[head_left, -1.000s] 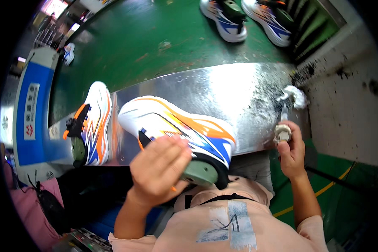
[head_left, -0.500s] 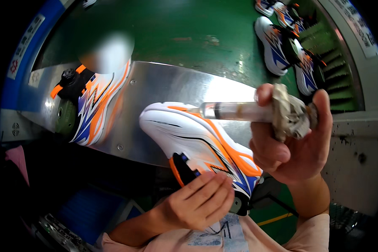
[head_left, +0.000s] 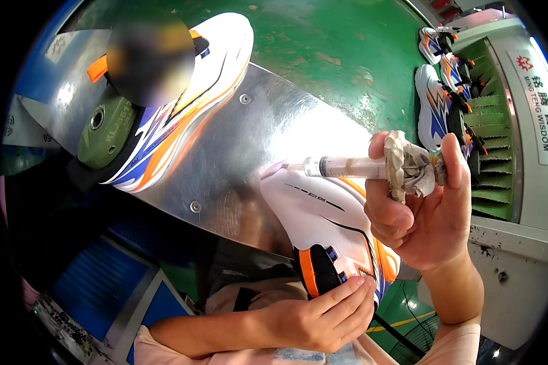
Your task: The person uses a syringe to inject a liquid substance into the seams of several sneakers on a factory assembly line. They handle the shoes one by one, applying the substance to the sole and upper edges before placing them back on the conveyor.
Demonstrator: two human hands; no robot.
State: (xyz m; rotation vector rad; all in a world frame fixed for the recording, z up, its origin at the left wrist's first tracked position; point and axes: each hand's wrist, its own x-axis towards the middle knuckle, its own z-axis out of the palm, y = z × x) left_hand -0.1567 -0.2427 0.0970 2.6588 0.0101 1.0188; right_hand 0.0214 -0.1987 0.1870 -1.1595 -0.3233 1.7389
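Note:
My left hand (head_left: 329,316) grips a white sneaker (head_left: 316,210) with orange, blue and black trim by its side, near the orange-edged black opening. The sneaker is tilted, its toe over the metal table and its heel toward my body. My right hand (head_left: 423,219) is closed around a clear syringe (head_left: 353,167), thumb at the plunger end. Crumpled, pale wrapping (head_left: 411,167) covers the syringe's rear. Its thin tip points left and meets the edge of the sole at the toe; whether it touches I cannot tell exactly.
A matching sneaker (head_left: 219,67) on a green shoe last (head_left: 109,128) stands at the left of the metal table (head_left: 225,164), partly hidden by a blurred disc. Several more sneakers (head_left: 432,109) sit at the right beside green bristly strips (head_left: 490,140) of a pale machine (head_left: 536,97).
The held sneaker has shifted right and turned, showing more of its upper. The syringe tip now meets the toe's front edge. The shoe at left looks larger as the view has shifted.

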